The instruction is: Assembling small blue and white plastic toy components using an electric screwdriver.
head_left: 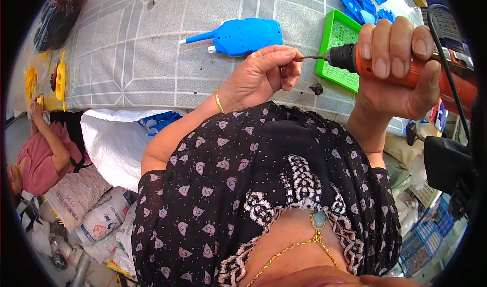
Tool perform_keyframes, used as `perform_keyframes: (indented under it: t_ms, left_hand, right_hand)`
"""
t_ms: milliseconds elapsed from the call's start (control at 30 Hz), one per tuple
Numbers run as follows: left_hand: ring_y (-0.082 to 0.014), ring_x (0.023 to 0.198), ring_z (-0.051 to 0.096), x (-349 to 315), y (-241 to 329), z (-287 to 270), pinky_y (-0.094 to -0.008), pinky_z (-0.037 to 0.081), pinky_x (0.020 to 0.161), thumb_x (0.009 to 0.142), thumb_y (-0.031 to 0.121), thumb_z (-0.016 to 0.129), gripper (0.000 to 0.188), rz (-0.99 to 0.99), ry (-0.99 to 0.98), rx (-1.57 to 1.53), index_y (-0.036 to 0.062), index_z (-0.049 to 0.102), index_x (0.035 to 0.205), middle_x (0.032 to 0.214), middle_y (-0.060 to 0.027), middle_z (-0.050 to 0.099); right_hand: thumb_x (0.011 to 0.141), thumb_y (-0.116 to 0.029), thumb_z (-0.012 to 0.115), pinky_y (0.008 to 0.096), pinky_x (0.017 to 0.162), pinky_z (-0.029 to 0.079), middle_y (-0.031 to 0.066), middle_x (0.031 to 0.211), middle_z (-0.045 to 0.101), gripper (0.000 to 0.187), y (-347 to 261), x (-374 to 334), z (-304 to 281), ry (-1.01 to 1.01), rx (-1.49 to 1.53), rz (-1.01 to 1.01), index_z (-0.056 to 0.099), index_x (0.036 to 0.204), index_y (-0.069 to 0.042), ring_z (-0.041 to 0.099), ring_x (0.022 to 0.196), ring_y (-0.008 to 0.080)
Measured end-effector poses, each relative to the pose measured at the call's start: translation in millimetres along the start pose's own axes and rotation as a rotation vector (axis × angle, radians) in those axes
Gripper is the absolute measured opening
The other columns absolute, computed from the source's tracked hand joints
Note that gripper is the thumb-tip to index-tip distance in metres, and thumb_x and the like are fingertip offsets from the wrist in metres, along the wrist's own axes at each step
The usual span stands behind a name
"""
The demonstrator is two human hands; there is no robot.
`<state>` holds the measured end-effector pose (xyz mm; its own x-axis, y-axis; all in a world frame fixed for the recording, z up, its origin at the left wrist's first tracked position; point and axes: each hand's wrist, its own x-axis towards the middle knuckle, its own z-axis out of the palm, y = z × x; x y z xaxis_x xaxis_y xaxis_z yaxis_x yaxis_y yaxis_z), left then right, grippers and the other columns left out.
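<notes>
My right hand (393,56) grips an orange-red power screwdriver (446,79) with a black chuck, held level with its thin bit (312,57) pointing left. At the bit's tip, my left hand (269,71) pinches with thumb and fingers; whatever sits between them is too small to make out. Just beyond that hand, a blue plastic housing (243,36) lies on the table, with a blue stem and white ends on its left side. Below the bit rests a small dark part (317,89).
A green perforated tray (332,33) stands under the screwdriver's front end. Blue plastic pieces (357,0) are heaped at the far right. A black cable (444,48) hangs across the tool. On the left, another person (48,155) handles yellow parts beside a white sack (114,140).
</notes>
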<state>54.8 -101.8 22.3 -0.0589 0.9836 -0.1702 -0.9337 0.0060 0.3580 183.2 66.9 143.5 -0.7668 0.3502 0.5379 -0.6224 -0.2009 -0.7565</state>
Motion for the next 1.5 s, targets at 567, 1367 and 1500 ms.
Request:
perform_keyframes:
  t_ms: [567, 1367, 1500]
  left_hand:
    - [-0.0171, 0.076, 0.066, 2, -5, -2, -0.0303, 0.051, 0.067, 0.102, 0.022, 0.065, 0.023, -0.049, 0.014, -0.047, -0.0005, 0.07, 0.106, 0.09, -0.0082, 0.071]
    - [-0.0193, 0.08, 0.061, 3, -7, -11, -0.0346, 0.048, 0.078, 0.105, 0.024, 0.06, 0.024, -0.053, -0.052, -0.012, 0.0022, 0.069, 0.107, 0.099, -0.0111, 0.07]
    - [-0.0169, 0.079, 0.062, -4, 2, -4, -0.0324, 0.049, 0.075, 0.104, 0.027, 0.063, 0.029, -0.06, -0.065, -0.023, 0.0012, 0.07, 0.114, 0.097, -0.0105, 0.07]
  right_hand:
    - [0.103, -0.032, 0.057, 0.035, 0.079, 0.042, -0.0016, 0.082, 0.053, 0.023, 7, 0, 2, -0.022, -0.06, -0.025, 0.059, 0.113, -0.011, 0.054, 0.074, 0.0128]
    - [0.103, -0.031, 0.057, 0.035, 0.079, 0.043, -0.0011, 0.082, 0.053, 0.023, 8, -1, 3, -0.01, -0.062, -0.024, 0.06, 0.113, -0.011, 0.053, 0.075, 0.0134]
    - [0.103, -0.031, 0.057, 0.0348, 0.079, 0.042, -0.0008, 0.083, 0.053, 0.023, 7, 2, 0, -0.012, -0.065, -0.025, 0.06, 0.113, -0.011, 0.053, 0.075, 0.0135]
